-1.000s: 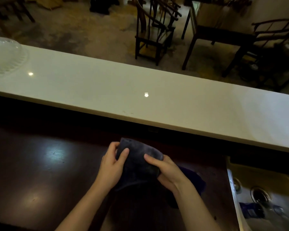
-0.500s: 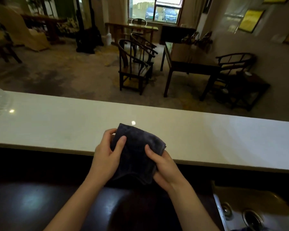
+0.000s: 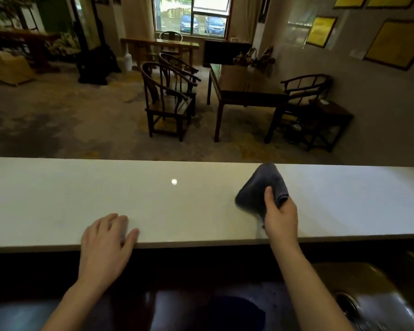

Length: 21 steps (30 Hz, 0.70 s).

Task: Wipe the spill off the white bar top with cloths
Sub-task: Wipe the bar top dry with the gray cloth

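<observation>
Smearing is my worry: my right hand (image 3: 281, 217) grips the bunched dark cloth (image 3: 261, 189) by one corner, so only its folded edge touches the glossy white surface (image 3: 201, 201), near the far edge. I cannot make out the spill. Soft, thick fabric may skate on polished stone. My left hand (image 3: 106, 237) rests flat, empty, on the near edge.
</observation>
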Motion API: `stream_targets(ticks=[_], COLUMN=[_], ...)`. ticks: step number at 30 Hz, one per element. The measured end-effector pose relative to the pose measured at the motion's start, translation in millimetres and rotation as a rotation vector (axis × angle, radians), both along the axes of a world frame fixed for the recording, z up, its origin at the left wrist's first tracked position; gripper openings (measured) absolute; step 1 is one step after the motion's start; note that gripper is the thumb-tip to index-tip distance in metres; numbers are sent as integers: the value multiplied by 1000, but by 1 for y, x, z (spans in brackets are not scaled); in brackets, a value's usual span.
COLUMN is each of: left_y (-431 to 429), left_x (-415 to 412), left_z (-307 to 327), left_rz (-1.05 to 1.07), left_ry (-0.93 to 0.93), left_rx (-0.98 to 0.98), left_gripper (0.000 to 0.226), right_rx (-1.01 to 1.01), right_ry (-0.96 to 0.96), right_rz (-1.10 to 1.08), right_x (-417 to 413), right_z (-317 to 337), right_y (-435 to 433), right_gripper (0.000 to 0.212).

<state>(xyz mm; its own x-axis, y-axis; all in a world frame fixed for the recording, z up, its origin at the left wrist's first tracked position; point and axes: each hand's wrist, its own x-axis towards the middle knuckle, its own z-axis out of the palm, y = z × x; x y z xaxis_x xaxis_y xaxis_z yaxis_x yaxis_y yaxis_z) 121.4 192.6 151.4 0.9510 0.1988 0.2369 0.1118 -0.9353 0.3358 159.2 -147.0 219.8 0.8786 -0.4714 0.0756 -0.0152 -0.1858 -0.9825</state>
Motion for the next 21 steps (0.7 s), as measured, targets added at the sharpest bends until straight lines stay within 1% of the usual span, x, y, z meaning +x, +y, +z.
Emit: stream_targets(ticks=[2, 3, 4, 5, 7, 9, 11, 13, 18, 21], left_y=[1, 1, 1, 2, 3, 3, 3, 4, 7, 8], left_x=[2, 3, 4, 4, 4, 4, 4, 4, 5, 6], left_z=[-2, -2, -2, -2, -1, -1, -1, -2, -8, -11], left_rz=[5, 7, 9, 10, 6, 1, 1, -1, -9, -9], left_ry=[9, 14, 23, 32, 41, 45, 43, 43, 32, 32], left_rx=[19, 28, 35, 38, 36, 33, 31, 33, -32, -65], left_gripper=[55, 55, 55, 56, 57, 56, 56, 56, 56, 55], right_rx=[-378, -571, -727, -836, -988, -1123, -1131, -1124, -1151, -1155], right_ry=[-93, -77, -9, 93, 273, 341, 333, 335, 311, 264], right_rz=[35, 81, 145, 214, 308, 298, 247, 243, 303, 371], right_x=[5, 8, 12, 14, 15, 13, 12, 13, 7, 2], right_z=[-10, -17, -24, -32, -51, -67, -73, -74, -75, -74], right_y=[-22, -30, -36, -39, -36, -30, -22, -16, 10, 39], right_gripper=[29, 35, 42, 48, 54, 58, 60, 61, 63, 66])
